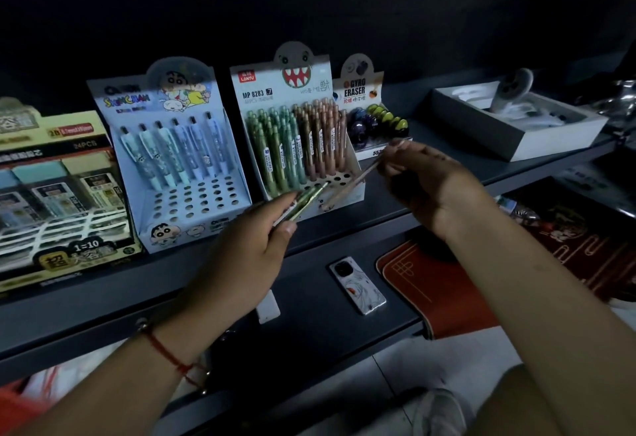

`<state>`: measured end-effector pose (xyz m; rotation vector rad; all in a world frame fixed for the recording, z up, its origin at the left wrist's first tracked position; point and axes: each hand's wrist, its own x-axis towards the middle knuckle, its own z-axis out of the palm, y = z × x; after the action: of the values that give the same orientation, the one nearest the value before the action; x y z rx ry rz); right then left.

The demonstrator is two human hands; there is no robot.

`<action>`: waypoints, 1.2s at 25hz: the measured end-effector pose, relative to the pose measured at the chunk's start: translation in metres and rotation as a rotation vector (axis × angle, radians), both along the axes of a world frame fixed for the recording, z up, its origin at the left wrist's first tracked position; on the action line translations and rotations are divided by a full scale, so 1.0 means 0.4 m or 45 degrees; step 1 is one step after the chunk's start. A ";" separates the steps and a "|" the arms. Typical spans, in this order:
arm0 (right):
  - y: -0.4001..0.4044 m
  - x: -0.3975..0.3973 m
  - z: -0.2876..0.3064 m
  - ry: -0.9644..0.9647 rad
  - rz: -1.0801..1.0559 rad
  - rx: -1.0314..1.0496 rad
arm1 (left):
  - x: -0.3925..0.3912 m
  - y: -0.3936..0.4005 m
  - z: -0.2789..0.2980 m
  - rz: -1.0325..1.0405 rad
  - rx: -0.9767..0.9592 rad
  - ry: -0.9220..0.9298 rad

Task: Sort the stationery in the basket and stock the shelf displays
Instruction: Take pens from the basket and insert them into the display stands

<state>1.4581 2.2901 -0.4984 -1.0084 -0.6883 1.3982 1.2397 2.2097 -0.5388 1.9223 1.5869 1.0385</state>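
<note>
**Pencils meet their display**

Head view: the left hand (247,246) grips green pencils (306,201) before the monster-face display (347,156) on the shelf (447,146). The right hand (426,181) pinches a pink pencil (358,181), its tip at the display's front holes.

left hand (241,246) fingers curled gripping, right hand (430,181) fingers pinching, both forearms extended

Green pencils (275,146), tan pencils (323,136), red mat (430,284)
</note>
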 end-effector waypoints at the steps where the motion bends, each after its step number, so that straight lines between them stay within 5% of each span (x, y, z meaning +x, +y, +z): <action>1: 0.003 0.005 0.002 -0.070 -0.045 0.039 | 0.001 0.001 -0.004 -0.014 0.019 0.044; 5: 0.000 0.013 0.007 -0.397 -0.142 0.215 | 0.000 0.009 -0.019 -0.041 0.093 0.217; 15: 0.041 -0.017 -0.011 -0.672 -0.310 0.634 | 0.012 0.047 -0.035 -0.076 0.191 0.375; 30: 0.131 -0.071 -0.041 -1.015 -0.391 0.744 | 0.005 0.072 -0.048 -0.097 0.254 0.429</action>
<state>1.4298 2.3424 -0.5149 -1.1131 -1.3598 0.4313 1.2417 2.2384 -0.5580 2.3764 1.6160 0.9061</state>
